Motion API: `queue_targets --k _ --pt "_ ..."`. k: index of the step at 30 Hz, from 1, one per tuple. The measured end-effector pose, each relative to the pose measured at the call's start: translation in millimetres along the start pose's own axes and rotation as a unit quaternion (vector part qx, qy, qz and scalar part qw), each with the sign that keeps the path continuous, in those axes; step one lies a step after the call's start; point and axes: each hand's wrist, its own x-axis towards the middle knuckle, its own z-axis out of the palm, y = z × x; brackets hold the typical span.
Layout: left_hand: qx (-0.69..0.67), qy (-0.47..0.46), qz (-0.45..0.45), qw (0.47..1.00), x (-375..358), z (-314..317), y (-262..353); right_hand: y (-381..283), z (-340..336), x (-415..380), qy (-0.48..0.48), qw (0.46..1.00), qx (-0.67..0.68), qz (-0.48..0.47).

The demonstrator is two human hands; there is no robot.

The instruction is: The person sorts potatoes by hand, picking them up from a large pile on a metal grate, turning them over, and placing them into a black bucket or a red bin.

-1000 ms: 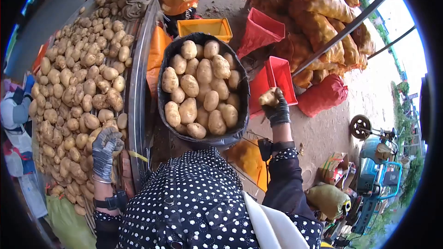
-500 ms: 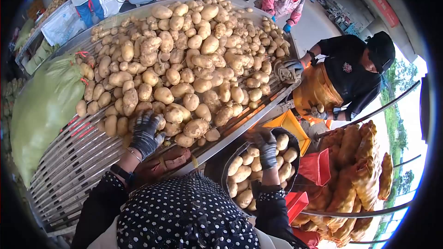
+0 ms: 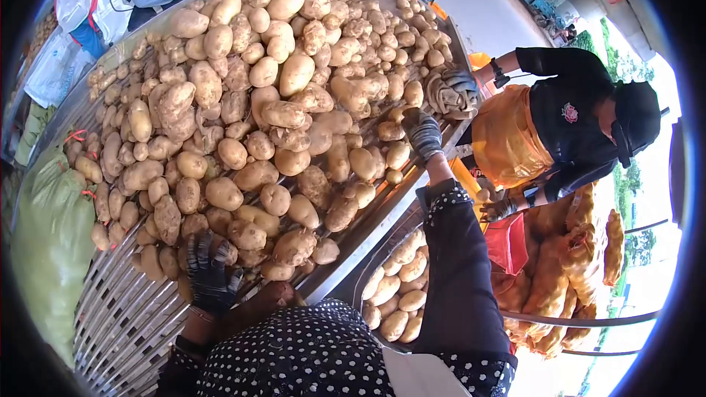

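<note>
Now our two gloved hands on the potato heap (image 3: pixel 279 103), left hand (image 3: pixel 211 270) spread at its near edge, right hand (image 3: pixel 423 132) flat at its far-right edge, basket (image 3: pixel 397 294) below.

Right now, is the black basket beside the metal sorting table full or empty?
Nearly full: the black basket holds pale potatoes heaped close to its rim.

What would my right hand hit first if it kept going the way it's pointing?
Most likely the potatoes just beyond the right hand on the roller table. The fingers already look over the pile's edge, though depth is unclear.
</note>
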Motion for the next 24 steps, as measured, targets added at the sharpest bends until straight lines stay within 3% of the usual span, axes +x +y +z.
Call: queue_targets --k 4,6,8,15,17,18,19,20,21,22,23,24 --pt "-0.005 0.011 -0.023 1.0 7.0 -2.0 5.1 -32.5 3.8 28.5 -0.044 0.993 -0.102 -0.038" --pt "0.004 0.006 -0.044 0.999 12.9 -10.0 12.9 -41.6 20.4 44.1 -0.156 0.944 -0.281 -0.066" --pt "-0.018 0.091 -0.024 0.995 36.3 -24.5 30.2 -49.8 33.7 50.6 -0.166 0.918 -0.355 -0.058" --pt "-0.175 0.055 0.087 0.979 134.1 -24.6 104.2 -57.2 39.8 58.2 -0.174 0.922 -0.339 -0.071" --pt "-0.439 -0.002 0.0 0.899 150.5 3.9 118.0 -50.3 24.6 54.8 -0.144 0.946 -0.283 -0.065" --pt "-0.435 0.0 -0.007 0.901 157.7 6.8 126.8 -48.3 19.8 49.6 -0.118 0.966 -0.222 -0.065" --pt "-0.589 -0.053 -0.149 0.792 167.2 9.4 134.9 -47.7 7.0 40.0 -0.105 0.986 -0.111 -0.068" --pt "-0.712 -0.1 -0.278 0.637 178.4 12.8 141.6 -49.9 2.6 27.4 -0.07 0.995 -0.066 -0.039" --pt "-0.711 -0.094 -0.282 0.637 189.4 17.6 146.7 -58.5 -12.7 6.2 -0.106 0.991 0.076 -0.031" --pt "-0.784 -0.118 -0.328 0.513 199.3 23.6 150.6 -49.3 4.6 -16.5 -0.068 0.974 0.2 -0.088" --pt "-0.84 -0.136 -0.368 0.375 203.8 30.2 154.7 -58.7 2.0 -40.8 -0.175 0.948 0.25 -0.092" --pt "-0.839 -0.125 -0.376 0.374 203.5 37.1 158.2 -77.7 -8.7 -56.9 -0.26 0.914 0.263 -0.167"
